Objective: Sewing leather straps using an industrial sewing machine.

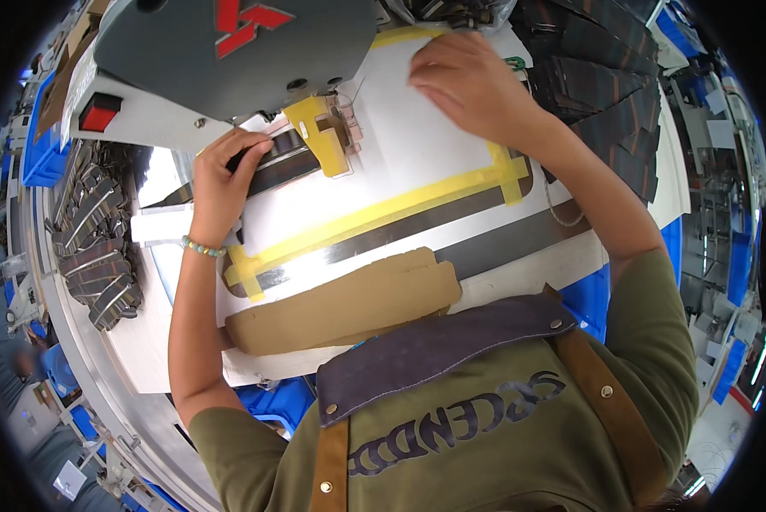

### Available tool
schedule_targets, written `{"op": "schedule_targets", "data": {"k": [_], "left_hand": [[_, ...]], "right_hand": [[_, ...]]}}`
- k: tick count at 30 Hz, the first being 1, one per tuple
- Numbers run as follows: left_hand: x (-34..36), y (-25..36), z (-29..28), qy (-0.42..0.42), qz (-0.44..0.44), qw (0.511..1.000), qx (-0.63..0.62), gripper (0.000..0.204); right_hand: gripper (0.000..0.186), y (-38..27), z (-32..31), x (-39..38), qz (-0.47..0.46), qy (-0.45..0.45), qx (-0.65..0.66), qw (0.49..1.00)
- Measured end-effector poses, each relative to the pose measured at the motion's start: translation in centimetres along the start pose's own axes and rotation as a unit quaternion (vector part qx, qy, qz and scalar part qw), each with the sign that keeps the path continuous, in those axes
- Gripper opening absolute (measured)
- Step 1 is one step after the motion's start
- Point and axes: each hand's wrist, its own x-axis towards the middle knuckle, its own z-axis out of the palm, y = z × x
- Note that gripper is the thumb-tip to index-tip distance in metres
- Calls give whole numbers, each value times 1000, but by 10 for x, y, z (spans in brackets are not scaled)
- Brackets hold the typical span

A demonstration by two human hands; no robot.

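Worktable [140,363]: bag [504,12] of dark pieces [451,10]; left hand [221,175] bent beside strip [279,173], right hand [464,81] curled; holds unclear.

Right fingers [436,78] blurred; machine head [255,75] cut off

blue bins [49,166] either side — tube lights [765,350] at right

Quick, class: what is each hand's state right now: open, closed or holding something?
Left hand: fingers curled at the dark strip; grip cannot be told.
Right hand: blurred, fingers bent; open or closed cannot be told.
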Motion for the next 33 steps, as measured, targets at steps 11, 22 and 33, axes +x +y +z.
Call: {"op": "schedule_targets", "data": {"k": [11,22,33], "left_hand": [[12,-11,8,6,-73,995,71,21],[12,-8,10,35,-61,997,43,22],[9,-6,11,14,-92,991,101,25]], "right_hand": [[42,-11,48,9,4,-55,72,996],[28,-12,35,14,14,29,124,992],[9,-21,32,16,82,116,148,979]]}}
